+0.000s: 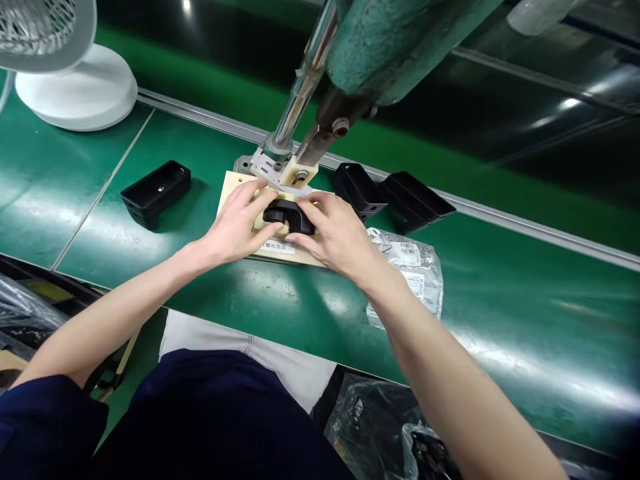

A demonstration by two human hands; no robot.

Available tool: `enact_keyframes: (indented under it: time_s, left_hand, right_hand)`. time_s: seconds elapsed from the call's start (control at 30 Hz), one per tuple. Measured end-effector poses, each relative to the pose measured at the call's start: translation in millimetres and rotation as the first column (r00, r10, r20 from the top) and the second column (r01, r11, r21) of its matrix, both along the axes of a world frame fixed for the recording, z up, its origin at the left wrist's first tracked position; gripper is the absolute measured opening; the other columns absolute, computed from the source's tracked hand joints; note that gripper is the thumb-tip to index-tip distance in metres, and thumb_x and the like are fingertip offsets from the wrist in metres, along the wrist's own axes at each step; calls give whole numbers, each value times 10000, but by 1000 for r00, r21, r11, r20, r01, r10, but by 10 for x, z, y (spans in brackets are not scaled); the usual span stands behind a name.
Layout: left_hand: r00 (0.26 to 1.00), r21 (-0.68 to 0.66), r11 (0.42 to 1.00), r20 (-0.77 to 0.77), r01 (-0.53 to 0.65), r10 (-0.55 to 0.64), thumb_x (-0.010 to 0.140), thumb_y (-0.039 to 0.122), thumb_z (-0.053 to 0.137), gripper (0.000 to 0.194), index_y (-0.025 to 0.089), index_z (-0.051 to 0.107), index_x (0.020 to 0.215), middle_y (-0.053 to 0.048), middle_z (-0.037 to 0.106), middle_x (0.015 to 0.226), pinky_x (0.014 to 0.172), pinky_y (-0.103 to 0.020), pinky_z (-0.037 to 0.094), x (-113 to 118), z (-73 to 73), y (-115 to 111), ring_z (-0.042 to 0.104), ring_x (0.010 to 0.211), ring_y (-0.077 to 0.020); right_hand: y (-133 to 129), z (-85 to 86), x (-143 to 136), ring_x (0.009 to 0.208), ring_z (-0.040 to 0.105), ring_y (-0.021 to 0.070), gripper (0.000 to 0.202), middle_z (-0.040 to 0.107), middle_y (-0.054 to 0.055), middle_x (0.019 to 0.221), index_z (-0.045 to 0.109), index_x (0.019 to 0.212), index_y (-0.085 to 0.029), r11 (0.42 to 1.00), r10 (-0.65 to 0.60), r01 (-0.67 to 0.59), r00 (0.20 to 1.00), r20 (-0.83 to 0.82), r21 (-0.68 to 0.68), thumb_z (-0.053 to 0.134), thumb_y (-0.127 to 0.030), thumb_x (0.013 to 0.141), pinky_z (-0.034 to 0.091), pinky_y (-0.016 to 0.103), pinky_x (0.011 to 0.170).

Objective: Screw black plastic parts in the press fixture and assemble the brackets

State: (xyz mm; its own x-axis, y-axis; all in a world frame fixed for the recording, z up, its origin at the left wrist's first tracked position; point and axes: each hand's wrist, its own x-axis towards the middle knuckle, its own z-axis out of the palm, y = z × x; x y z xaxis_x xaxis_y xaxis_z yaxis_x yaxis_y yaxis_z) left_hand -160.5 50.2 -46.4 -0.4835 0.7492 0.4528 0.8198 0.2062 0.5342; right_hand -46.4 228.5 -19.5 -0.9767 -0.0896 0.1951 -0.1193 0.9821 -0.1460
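A black plastic part (300,217) sits on the cream fixture plate (227,193), under the metal press head. My left hand (240,223) is at its left side, fingers and thumb closed around its edge. On the other side, my right hand (335,230) grips the part's right end, with the thumb at the near edge and the fingers at the far edge. A printed label (278,247) lies on the plate's front. The fingertips hide some of the part's edges.
A black tray (157,190) lies at the left, and two black housings (415,200) stand at the right. Plastic bags with labels (425,280) lie nearer. The green press (400,47) rises overhead. A white fan base (77,87) is at the far left.
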Motion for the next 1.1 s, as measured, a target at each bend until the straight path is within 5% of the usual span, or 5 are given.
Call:
enact_keyframes:
  time_s: [0.2,0.43,0.7,0.83,1.1]
  left_hand:
    - [999,5,1000,-48,-16,17,927,389,441,420,147,510,1264,-201,459,1369,1081,-527,368,81,-61,0,441,1287,-329]
    - [999,25,1000,-38,11,-10,913,423,455,425,192,510,1266,-168,479,1349,1060,-540,383,49,-98,-20,459,1262,-333]
    - [998,36,999,-64,5,-3,893,426,485,435,208,514,1268,-157,482,1362,1073,-520,380,38,-111,-43,468,1272,-321]
    - [999,29,1000,-49,4,-3,891,434,478,442,191,521,1258,-170,478,1365,1079,-530,375,43,-90,-53,468,1271,-328]
    - [1000,36,999,-19,-1,2,875,408,502,442,178,536,1250,-179,473,1364,1070,-524,397,84,-43,-70,479,1260,-338]
  right_hand:
    - [80,167,83,1370,339,350,670,396,236,1446,371,1410,-27,997,-68,67,997,33,38,283,-524,969,287,552,1120]
    - [854,686,629,646,627,211,229,689,48,713,690,851,-174,815,-500,560,810,308,-149,529,-335,835,472,323,593]
    - [507,8,767,607,594,233,123,622,78,565,663,604,-168,772,-550,623,755,357,-126,576,-165,691,380,311,566]
    - [505,-1,795,674,600,197,164,664,60,663,667,640,-174,718,-520,608,792,321,-338,545,-215,741,407,299,617]
    - [552,73,975,485,512,108,316,609,32,604,656,777,-123,302,-513,544,785,348,-783,683,-414,657,428,243,450]
